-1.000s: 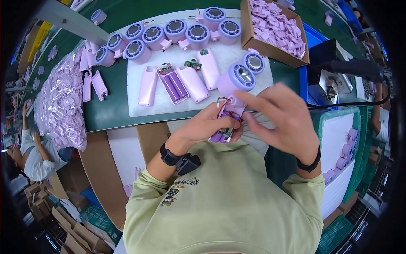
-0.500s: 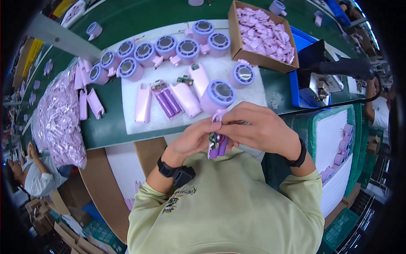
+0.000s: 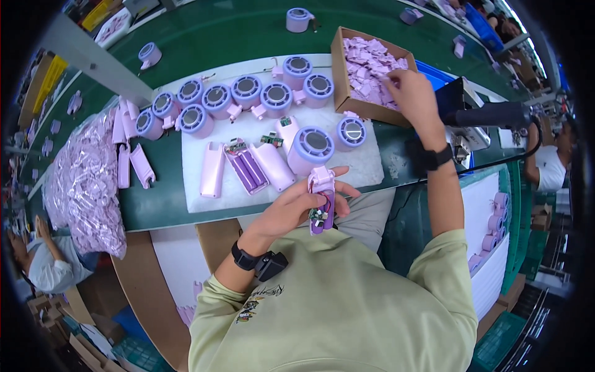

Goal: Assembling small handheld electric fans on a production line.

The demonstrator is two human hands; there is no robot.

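While the left hand [image 3: 288,211] grips the opened pink fan [image 3: 321,178] at the near edge of the white mat [image 3: 365,162], its thumb lies over the handle and other fingers are partly hidden. The right hand [image 3: 412,99] reaches with bent fingers into the cardboard box [image 3: 370,110] of pink pieces [image 3: 365,65] at the mat's far right corner; whether it pinches one, I cannot tell. Under the mat is a green table [image 3: 155,211]; far left of it, a co-worker [image 3: 59,266] is partly lost in darkness.

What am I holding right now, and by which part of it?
Your left hand holds a fan by its open handle. Your right hand is at the pink pieces; whether it grips one cannot be told.
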